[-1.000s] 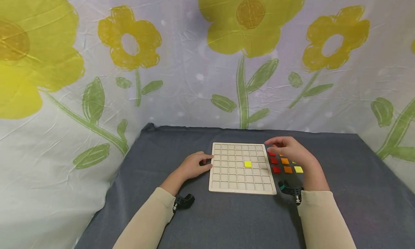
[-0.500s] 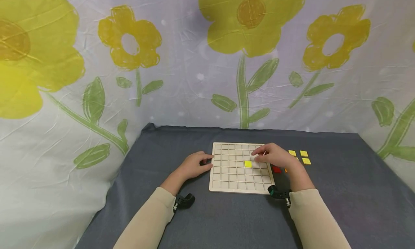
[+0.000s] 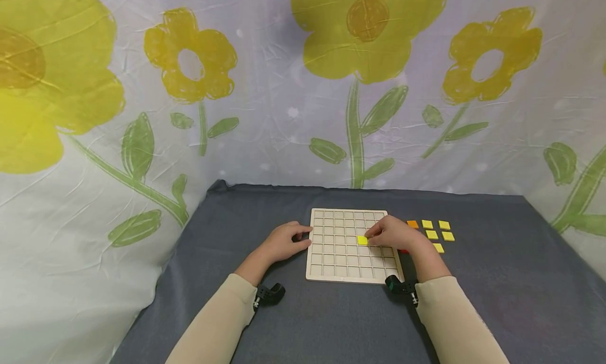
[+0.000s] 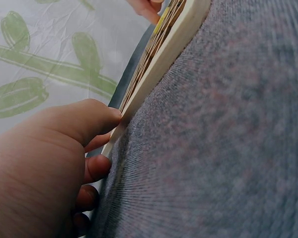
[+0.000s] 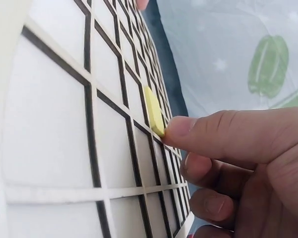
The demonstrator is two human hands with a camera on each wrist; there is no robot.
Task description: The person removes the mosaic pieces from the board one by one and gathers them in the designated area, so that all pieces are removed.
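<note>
A wooden grid board (image 3: pixel 326 259) lies on the dark cloth. One yellow square tile (image 3: pixel 362 240) sits on it, right of the middle. My right hand (image 3: pixel 396 233) is over the board's right part, pinching this tile at its right side. Up close in the right wrist view, the thumb (image 5: pixel 188 130) meets one corner of the tile, while the index finger is mostly hidden behind it. At the left rim of the board, my left hand (image 3: pixel 283 242) touches the edge with thumb and fingers, the fingers loosely bent.
Right of the board lie several yellow tiles (image 3: pixel 430 234), an orange tile (image 3: pixel 412 224) and a red tile (image 3: pixel 404 251), partly covered by my right hand and forearm. A flower-printed curtain (image 3: pixel 270 143) hangs behind the dark cloth (image 3: pixel 303 322).
My right hand has come left from above the loose tiles, across the board's right side, and now pinches the yellow tile. The left hand and the board stay in place.
</note>
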